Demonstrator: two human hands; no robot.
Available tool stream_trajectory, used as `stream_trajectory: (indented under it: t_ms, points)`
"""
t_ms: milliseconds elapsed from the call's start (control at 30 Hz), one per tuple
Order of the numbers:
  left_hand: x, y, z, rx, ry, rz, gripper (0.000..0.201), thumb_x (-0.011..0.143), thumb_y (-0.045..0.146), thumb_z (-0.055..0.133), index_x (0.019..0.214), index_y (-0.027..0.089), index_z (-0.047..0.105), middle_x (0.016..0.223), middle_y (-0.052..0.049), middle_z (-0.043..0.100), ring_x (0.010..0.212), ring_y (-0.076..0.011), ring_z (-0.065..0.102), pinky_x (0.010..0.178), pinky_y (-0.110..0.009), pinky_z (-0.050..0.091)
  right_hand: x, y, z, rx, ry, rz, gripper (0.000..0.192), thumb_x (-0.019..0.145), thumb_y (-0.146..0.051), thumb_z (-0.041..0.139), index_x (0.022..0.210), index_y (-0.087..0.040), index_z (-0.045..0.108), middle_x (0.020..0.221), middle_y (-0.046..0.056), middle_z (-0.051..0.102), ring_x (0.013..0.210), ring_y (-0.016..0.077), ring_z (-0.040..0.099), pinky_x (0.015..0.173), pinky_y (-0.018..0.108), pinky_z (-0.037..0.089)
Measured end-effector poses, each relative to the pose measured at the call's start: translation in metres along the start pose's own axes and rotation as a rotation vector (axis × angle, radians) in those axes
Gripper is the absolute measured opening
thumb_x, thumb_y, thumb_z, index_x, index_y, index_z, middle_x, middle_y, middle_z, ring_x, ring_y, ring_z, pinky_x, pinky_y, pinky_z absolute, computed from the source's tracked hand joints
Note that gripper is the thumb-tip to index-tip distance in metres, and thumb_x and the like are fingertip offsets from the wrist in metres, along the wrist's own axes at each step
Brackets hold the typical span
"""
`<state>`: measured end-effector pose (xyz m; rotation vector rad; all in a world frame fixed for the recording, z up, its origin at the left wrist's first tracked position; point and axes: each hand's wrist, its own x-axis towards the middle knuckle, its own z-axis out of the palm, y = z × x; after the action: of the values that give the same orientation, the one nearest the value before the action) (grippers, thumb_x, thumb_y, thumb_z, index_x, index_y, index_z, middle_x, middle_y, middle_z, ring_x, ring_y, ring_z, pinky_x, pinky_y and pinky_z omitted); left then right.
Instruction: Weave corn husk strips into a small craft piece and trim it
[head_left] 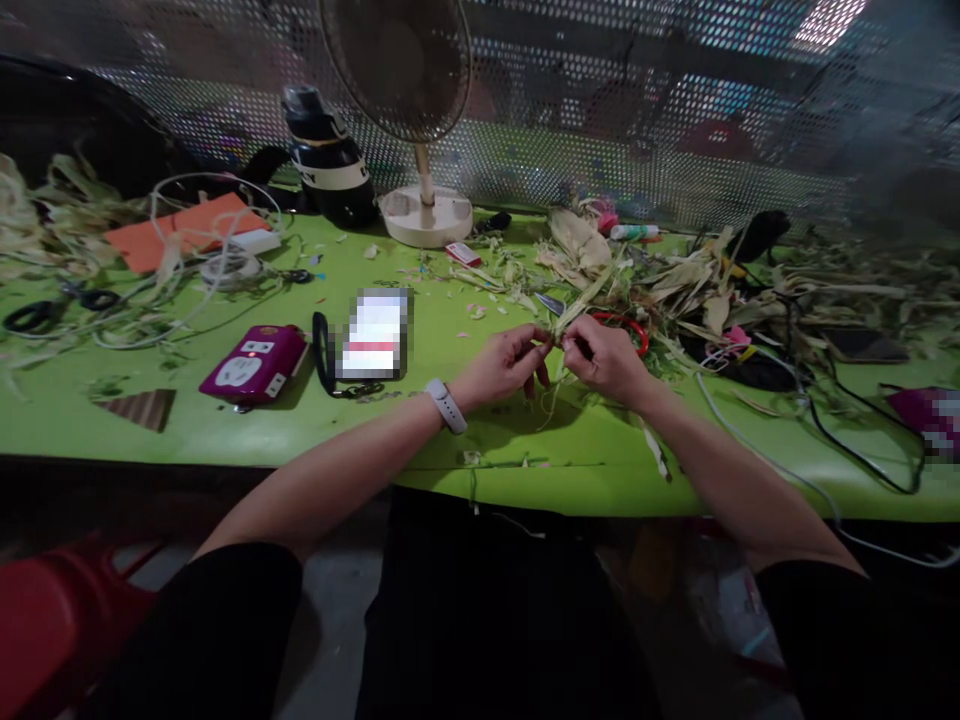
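Near the middle of the green table, my left hand (504,368), with a pale watch band at its wrist, is closed in a pinch on pale-green corn husk strips (594,297). My right hand (606,362) is closed on the same strips, its fingers curled close beside the left fingertips. Thin fibres hang down below the hands. The exact grip between the fingers is too small to make out. Just behind the hands lie scissors with red handles (636,330), partly covered by husk and by my right hand.
A heap of dry husks (675,280) spreads to the right among cables. Left of my hands lie a phone (373,335), a purple power socket box (255,365) and black scissors (64,305). A fan (427,215) and a black bottle (330,165) stand behind, before a perforated metal screen.
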<state>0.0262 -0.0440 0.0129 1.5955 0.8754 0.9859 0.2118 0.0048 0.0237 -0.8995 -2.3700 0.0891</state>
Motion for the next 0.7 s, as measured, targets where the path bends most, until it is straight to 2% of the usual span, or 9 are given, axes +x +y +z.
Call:
stream_trajectory:
  t_ms: [67, 133, 233, 267, 300, 367, 467, 600, 700]
  points:
    - [-0.003, 0.003, -0.003, 0.04, -0.079, -0.013, 0.021, 0.091, 0.024, 0.045, 0.104, 0.013, 0.058, 0.058, 0.002, 0.063, 0.038, -0.0071, 0.054, 0.04, -0.018, 0.041, 0.001, 0.002, -0.003, 0.012, 0.002, 0.005, 0.011, 0.084, -0.029, 0.043, 0.078, -0.021, 0.049, 0.06, -0.001, 0.051, 0.051, 0.0121, 0.043, 0.053, 0.024, 0.031]
    - [-0.004, 0.007, -0.009, 0.116, -0.053, 0.071, 0.023, 0.09, 0.023, 0.046, 0.099, 0.013, 0.064, 0.053, 0.003, 0.059, 0.039, -0.0071, 0.052, 0.04, -0.018, 0.039, 0.003, 0.005, -0.007, 0.044, -0.031, 0.0, 0.011, 0.084, -0.028, 0.044, 0.079, -0.02, 0.05, 0.059, -0.001, 0.051, 0.05, 0.0111, 0.041, 0.053, 0.024, 0.03]
    - [0.0, 0.012, -0.021, 0.244, 0.338, 0.355, 0.021, 0.089, 0.024, 0.051, 0.092, 0.014, 0.069, 0.061, 0.0, 0.062, 0.052, -0.0085, 0.055, 0.052, -0.021, 0.044, 0.004, 0.007, -0.013, 0.097, -0.148, -0.048, 0.011, 0.085, -0.027, 0.045, 0.081, -0.019, 0.052, 0.062, -0.001, 0.052, 0.051, 0.01, 0.04, 0.054, 0.023, 0.029]
    - [0.003, 0.012, -0.024, 0.3, 0.426, 0.411, 0.019, 0.088, 0.024, 0.052, 0.092, 0.015, 0.069, 0.072, -0.003, 0.066, 0.065, -0.0107, 0.06, 0.062, -0.024, 0.048, 0.004, 0.007, -0.014, 0.114, -0.189, -0.074, 0.011, 0.085, -0.027, 0.045, 0.082, -0.019, 0.052, 0.064, -0.001, 0.053, 0.052, 0.0098, 0.04, 0.055, 0.023, 0.03]
    - [0.006, 0.011, -0.027, 0.354, 0.427, 0.436, 0.019, 0.088, 0.026, 0.053, 0.091, 0.016, 0.069, 0.083, -0.005, 0.069, 0.077, -0.0131, 0.063, 0.071, -0.027, 0.049, 0.004, 0.007, -0.015, 0.13, -0.221, -0.102, 0.01, 0.085, -0.026, 0.046, 0.082, -0.019, 0.052, 0.065, -0.001, 0.054, 0.053, 0.0096, 0.041, 0.056, 0.023, 0.03]
    - [0.012, 0.006, -0.029, 0.418, 0.275, 0.412, 0.022, 0.091, 0.03, 0.051, 0.089, 0.018, 0.069, 0.091, -0.005, 0.07, 0.088, -0.0155, 0.063, 0.083, -0.032, 0.048, 0.003, 0.006, -0.016, 0.15, -0.263, -0.14, 0.009, 0.085, -0.025, 0.046, 0.082, -0.019, 0.052, 0.066, -0.001, 0.054, 0.054, 0.0093, 0.041, 0.056, 0.022, 0.03]
    - [0.015, -0.002, -0.027, 0.406, 0.089, 0.32, 0.023, 0.091, 0.034, 0.051, 0.09, 0.018, 0.067, 0.085, -0.004, 0.069, 0.084, -0.0157, 0.062, 0.087, -0.035, 0.046, 0.003, 0.005, -0.016, 0.131, -0.289, -0.127, 0.009, 0.085, -0.024, 0.046, 0.082, -0.018, 0.052, 0.065, -0.001, 0.054, 0.054, 0.0094, 0.041, 0.056, 0.022, 0.03]
    - [0.015, -0.007, -0.026, 0.086, -0.003, 0.134, 0.019, 0.087, 0.034, 0.058, 0.093, 0.016, 0.061, 0.083, -0.003, 0.065, 0.077, -0.0133, 0.061, 0.079, -0.031, 0.047, 0.005, 0.006, -0.016, 0.029, -0.305, -0.078, 0.012, 0.085, -0.026, 0.045, 0.083, -0.018, 0.054, 0.067, 0.001, 0.056, 0.054, 0.0106, 0.041, 0.056, 0.023, 0.029]
    - [0.015, -0.007, -0.025, -0.153, -0.055, 0.023, 0.018, 0.084, 0.032, 0.063, 0.088, 0.016, 0.056, 0.08, -0.002, 0.064, 0.077, -0.0122, 0.062, 0.081, -0.03, 0.048, 0.005, 0.005, -0.017, -0.04, -0.322, -0.088, 0.015, 0.087, -0.028, 0.043, 0.084, -0.018, 0.055, 0.071, 0.003, 0.058, 0.057, 0.012, 0.043, 0.055, 0.024, 0.027]
